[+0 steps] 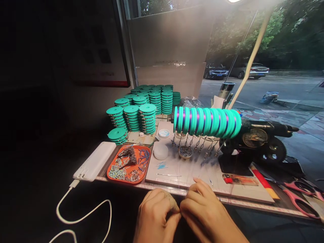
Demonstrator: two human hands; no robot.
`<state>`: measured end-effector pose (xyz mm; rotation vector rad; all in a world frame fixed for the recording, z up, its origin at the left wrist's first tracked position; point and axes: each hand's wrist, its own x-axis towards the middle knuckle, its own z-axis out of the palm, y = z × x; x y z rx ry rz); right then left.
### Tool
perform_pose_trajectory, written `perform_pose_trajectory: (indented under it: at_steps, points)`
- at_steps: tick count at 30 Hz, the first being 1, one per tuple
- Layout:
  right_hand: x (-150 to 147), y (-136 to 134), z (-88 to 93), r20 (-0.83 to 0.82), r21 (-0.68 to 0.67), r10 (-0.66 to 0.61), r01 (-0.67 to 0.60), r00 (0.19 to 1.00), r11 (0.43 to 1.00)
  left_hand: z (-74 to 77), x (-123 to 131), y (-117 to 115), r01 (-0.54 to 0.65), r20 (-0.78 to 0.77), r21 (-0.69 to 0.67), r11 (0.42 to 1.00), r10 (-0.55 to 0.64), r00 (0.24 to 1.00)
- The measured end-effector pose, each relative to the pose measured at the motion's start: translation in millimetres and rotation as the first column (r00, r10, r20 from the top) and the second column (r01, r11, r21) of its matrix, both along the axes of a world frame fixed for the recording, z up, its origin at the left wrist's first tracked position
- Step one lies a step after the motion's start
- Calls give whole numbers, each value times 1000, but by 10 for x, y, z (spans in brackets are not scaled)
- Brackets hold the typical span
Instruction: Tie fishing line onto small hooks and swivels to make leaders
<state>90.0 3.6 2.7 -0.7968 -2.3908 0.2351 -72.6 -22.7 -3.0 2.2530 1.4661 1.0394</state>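
My left hand (155,212) and my right hand (202,207) meet at the near edge of the white work board (192,172), fingertips pinched together on something too small to make out, perhaps fine line. A row of teal spools (207,121) with purple line sits on the spindle of a black winding machine (255,141) beyond my hands. Small spring-like metal pieces (199,145) hang beneath the spools.
Stacks of teal spools (141,108) stand at the back left. An orange tray (129,164) holds small tubes and metal parts. A white power bank (95,165) with cable lies left. Pink scissors (301,192) and a red lighter (238,179) lie right.
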Motion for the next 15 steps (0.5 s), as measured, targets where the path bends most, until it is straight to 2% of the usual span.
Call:
perform_pose_trajectory:
  at_steps: [3, 5, 7, 9, 10, 12, 14, 15]
  points:
    - [-7, 9, -15, -18, 25, -16, 17, 1000, 1000, 50, -4, 5, 11, -84, -56, 998, -16, 996]
    - [1, 12, -6, -42, 3, -18, 18, 999, 1000, 86, 5, 9, -1, -76, -80, 997, -5, 997]
    - [28, 8, 8, -98, -69, -21, 14, 995, 998, 98, 25, 12, -37, 50, -134, 990, 44, 998]
    - [69, -9, 2, -175, -150, -60, 34, 983, 988, 69, 57, 10, -71, 319, -234, 970, 145, 937]
    - [89, -21, -15, -214, -176, -96, 58, 972, 983, 38, 79, 7, -65, 480, -305, 950, 213, 851]
    - [116, -47, -79, -291, -187, -181, 130, 939, 974, -48, 143, -1, 32, 737, -435, 900, 335, 587]
    - [115, -67, -167, -367, -148, -227, 184, 902, 972, -140, 226, -9, 155, 847, -481, 863, 411, 336]
    - [104, -72, -212, -393, -120, -223, 191, 892, 974, -177, 270, -11, 181, 868, -475, 861, 425, 258]
